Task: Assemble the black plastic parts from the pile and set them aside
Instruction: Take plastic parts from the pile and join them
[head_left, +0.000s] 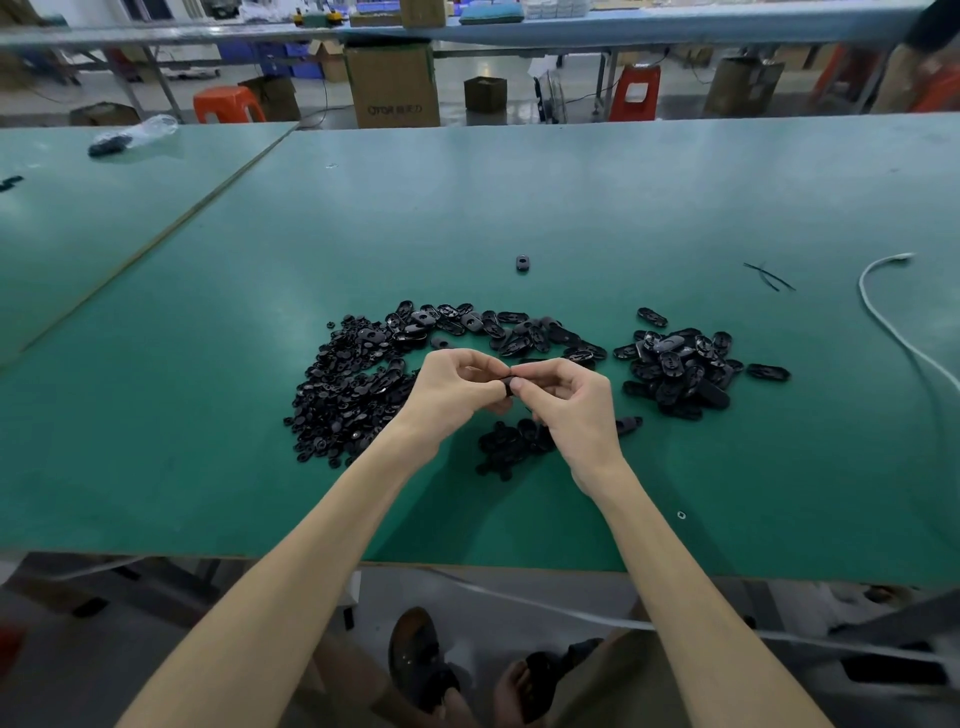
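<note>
On the wide green surface (623, 197) the loose pile of small black plastic parts (343, 395) sprawls to the left and a heap of black oval plastic shells (680, 369) sits apart on the right; above the gap between them the left hand (452, 389) and right hand (571, 410) meet, each grip pinching a small black plastic piece (508, 388) held off the surface. I'd say square the halves first, then press evenly until they seat

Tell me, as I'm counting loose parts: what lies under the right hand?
A small heap of black parts on the green table shows beneath the right hand; hand and wrist cover part of it.
</note>
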